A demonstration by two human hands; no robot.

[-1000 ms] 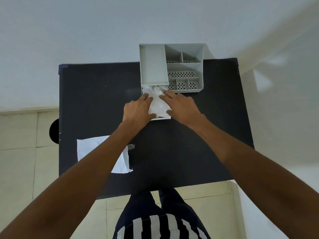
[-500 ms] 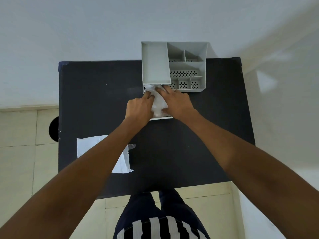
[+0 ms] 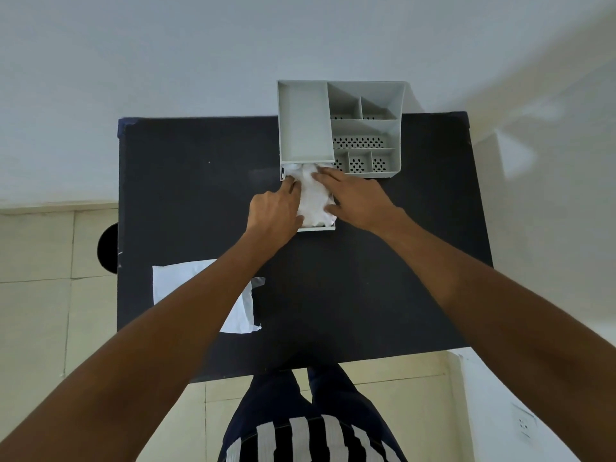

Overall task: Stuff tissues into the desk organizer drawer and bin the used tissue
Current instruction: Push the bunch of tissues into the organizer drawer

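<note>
A grey desk organizer stands at the far edge of the black table. Its drawer is pulled out toward me and holds crumpled white tissues. My left hand presses on the tissues from the left, fingers bent over the drawer's left side. From the right, my right hand lies flat with its fingers spread on the tissues. A flat white tissue lies on the table near the left edge, partly hidden by my left forearm.
A round black opening, perhaps a bin, shows on the floor just left of the table. A pale wall rises behind the organizer. Tiled floor lies left and in front of the table, where my legs stand.
Both hands have shifted a little on the tissues in the drawer, the right hand's fingers now spread flatter. The camera view moved slightly. The flat tissue has not moved.
</note>
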